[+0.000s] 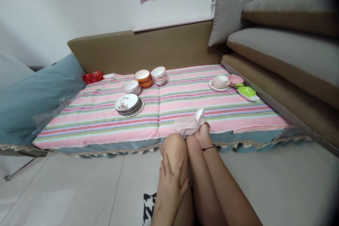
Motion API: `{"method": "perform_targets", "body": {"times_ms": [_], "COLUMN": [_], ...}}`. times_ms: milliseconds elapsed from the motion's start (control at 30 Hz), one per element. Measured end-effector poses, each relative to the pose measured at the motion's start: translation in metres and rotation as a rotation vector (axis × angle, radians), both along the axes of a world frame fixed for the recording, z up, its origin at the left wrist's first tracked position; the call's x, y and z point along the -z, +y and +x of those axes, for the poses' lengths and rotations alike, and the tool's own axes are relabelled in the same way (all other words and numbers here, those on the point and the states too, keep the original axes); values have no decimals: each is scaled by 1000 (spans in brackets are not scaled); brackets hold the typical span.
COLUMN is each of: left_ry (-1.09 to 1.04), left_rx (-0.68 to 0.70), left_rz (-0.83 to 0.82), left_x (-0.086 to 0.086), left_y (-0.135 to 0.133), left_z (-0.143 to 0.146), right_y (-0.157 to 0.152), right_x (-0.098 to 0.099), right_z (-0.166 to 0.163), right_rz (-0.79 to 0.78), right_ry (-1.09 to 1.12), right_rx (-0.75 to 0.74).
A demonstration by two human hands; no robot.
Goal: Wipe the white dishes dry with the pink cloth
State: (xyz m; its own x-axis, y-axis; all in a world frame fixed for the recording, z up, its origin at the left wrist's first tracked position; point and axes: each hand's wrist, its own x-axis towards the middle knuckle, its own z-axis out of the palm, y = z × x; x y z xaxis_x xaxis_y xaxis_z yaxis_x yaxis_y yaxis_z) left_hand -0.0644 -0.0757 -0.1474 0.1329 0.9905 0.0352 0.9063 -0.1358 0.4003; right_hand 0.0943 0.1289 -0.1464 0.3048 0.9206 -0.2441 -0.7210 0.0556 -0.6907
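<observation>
White spoon (199, 114) tilts up out of a pale pink cloth (186, 124) just past your knees, at the near edge of the striped sheet (182, 95). Nearest of all, your left hand (171, 180) lies on your knee, holding nothing, its fingers spread apart. Your right hand (204, 130) has its fingers curled together round the cloth; their tips are hidden, so you cannot tell whether they press the spoon itself. Farther in, at left, you have a stack of plates (127, 103); at right, a green dish (247, 92). Behind these stand white bowls (131, 86) at left and a pile of small dishes (220, 81) beside a pink dish (235, 79) at right; farther still, orange bowls (143, 76) and patterned bowls (159, 74). Much seems done, judging by those neat stacks; the spoon is not yet set down. Which pieces remain to be handled, you cannot tell.
</observation>
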Motion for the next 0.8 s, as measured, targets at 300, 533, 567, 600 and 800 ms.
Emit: {"method": "perform_targets", "body": {"times_ms": [300,533,567,600,800], "left_ry": [-154,-19,-9,-4,-66], "left_rx": [-112,-186,-184,-179,-65], "left_rz": [-12,-26,-33,-32,119], "left_x": [-7,-14,-15,-16,-18], "left_y": [83,136,141,143,85], "left_z": [9,25,27,28,21], "right_y": [-7,6,7,8,7], "right_x": [-5,13,14,14,14], "right_z": [-5,-9,-9,-10,-13], "right_rz": [-48,-65,-72,-76,-43], "right_ry": [0,-98,-108,-114,-176], "right_rx": [-97,4,24,35,5]}}
